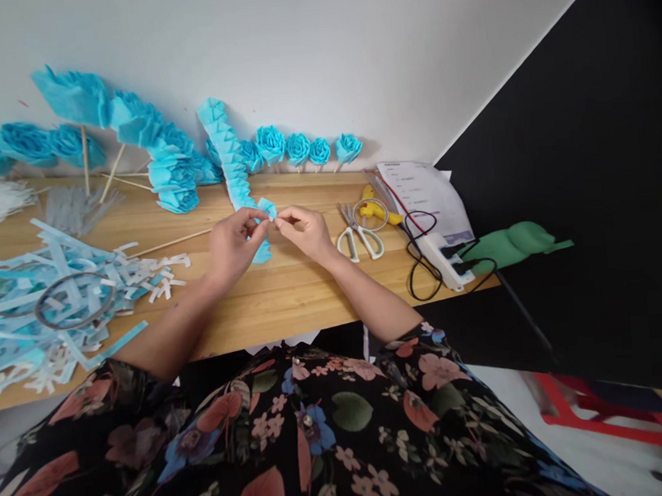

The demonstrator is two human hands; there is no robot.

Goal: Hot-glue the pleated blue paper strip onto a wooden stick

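Observation:
A long strip of pleated blue crepe paper [227, 153] leans against the wall and runs down to my hands over the wooden table. My left hand [237, 240] pinches a part of this strip between thumb and forefinger. Close beside it, my right hand [305, 233] pinches the small folded end of the same paper. The fingertips of both hands almost meet there. Below my left fingers a short piece of the blue paper hangs toward the table. A thin wooden stick [171, 243] lies left of my left hand.
Blue paper roses [298, 150] on sticks line the wall. Paper scraps [54, 300] and a ring heap at the left. White-handled scissors [358, 234], a yellow glue gun [375, 210], a power strip [450, 261] with black cords and printed sheets [426, 198] lie at right. A dark panel borders the table's right end.

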